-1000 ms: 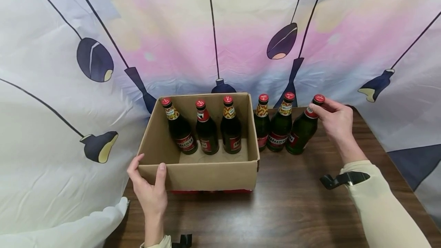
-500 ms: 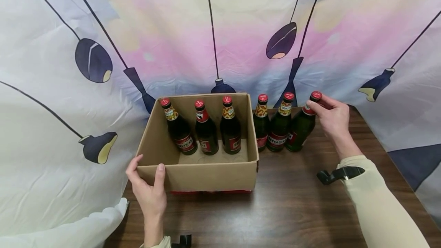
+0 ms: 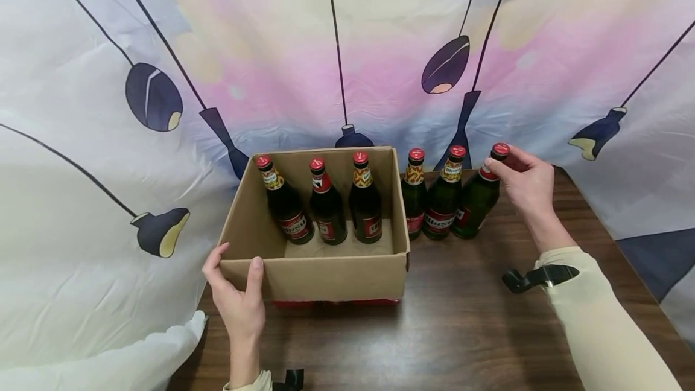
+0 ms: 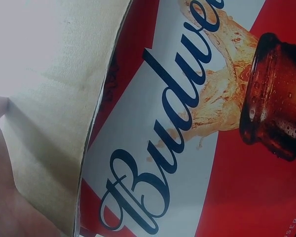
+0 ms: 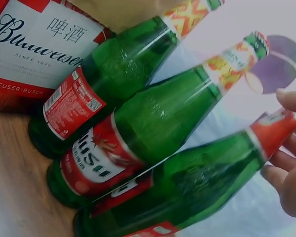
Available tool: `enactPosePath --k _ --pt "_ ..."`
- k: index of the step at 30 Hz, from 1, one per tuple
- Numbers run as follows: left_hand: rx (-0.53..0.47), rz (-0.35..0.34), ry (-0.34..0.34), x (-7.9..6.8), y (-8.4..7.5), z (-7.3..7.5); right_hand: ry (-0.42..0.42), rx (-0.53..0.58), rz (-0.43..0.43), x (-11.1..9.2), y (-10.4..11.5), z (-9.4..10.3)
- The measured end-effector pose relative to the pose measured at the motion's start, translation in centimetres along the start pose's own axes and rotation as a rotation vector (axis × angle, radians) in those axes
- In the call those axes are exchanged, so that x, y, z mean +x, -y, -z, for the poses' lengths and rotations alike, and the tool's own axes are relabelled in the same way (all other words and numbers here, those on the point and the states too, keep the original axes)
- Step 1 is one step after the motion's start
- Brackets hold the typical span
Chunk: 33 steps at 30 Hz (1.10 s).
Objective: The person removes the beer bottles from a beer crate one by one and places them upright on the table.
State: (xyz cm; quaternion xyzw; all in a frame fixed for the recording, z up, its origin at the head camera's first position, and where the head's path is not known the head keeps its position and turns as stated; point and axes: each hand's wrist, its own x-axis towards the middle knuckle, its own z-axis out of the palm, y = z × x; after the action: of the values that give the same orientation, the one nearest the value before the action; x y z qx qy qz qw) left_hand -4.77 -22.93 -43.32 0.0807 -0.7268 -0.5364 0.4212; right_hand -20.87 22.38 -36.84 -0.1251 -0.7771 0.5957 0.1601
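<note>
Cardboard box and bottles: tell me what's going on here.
A person's left hand grips the near left corner of an open cardboard box, inside which three bottles stand. Three more are lined up just right of the box on the wooden table. The right hand holds the rightmost bottle by its neck; the pictures don't settle whether its base is off the table.

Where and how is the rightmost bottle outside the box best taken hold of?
Grip the rightmost bottle probably by its neck, at the red label, from the person's right: the neck is narrower than the body, and the middle bottle stands close on the left, with no bottle on the right. The right hand pinches it there.
</note>
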Motion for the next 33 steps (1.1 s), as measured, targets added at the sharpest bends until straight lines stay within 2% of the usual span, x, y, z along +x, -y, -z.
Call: enactPosePath --k 6,10,14,21,24,28,33 --pt "-0.011 -0.002 0.002 0.1 0.0 -0.1 -0.191 0.139 0.169 -0.9 2.3 -0.5" --pt "-0.016 -0.002 -0.001 0.1 0.0 -0.1 -0.205 0.199 0.282 -1.8 4.1 -1.1" --pt "-0.018 -0.001 0.011 0.1 0.0 -0.1 -0.153 0.265 0.339 -3.0 5.5 -1.9" --pt "-0.015 0.014 0.023 0.1 0.2 0.0 -0.034 0.286 0.411 -4.8 6.9 -3.8" --pt "-0.015 0.022 0.022 0.1 0.2 0.0 0.025 0.294 0.397 -5.4 7.2 -4.7" --pt "-0.021 0.027 0.026 0.0 0.3 0.0 0.12 0.246 0.345 -6.1 7.4 -6.2" --pt "-0.023 0.022 0.021 0.0 0.3 0.1 0.286 0.202 0.265 -6.7 7.7 -8.8"
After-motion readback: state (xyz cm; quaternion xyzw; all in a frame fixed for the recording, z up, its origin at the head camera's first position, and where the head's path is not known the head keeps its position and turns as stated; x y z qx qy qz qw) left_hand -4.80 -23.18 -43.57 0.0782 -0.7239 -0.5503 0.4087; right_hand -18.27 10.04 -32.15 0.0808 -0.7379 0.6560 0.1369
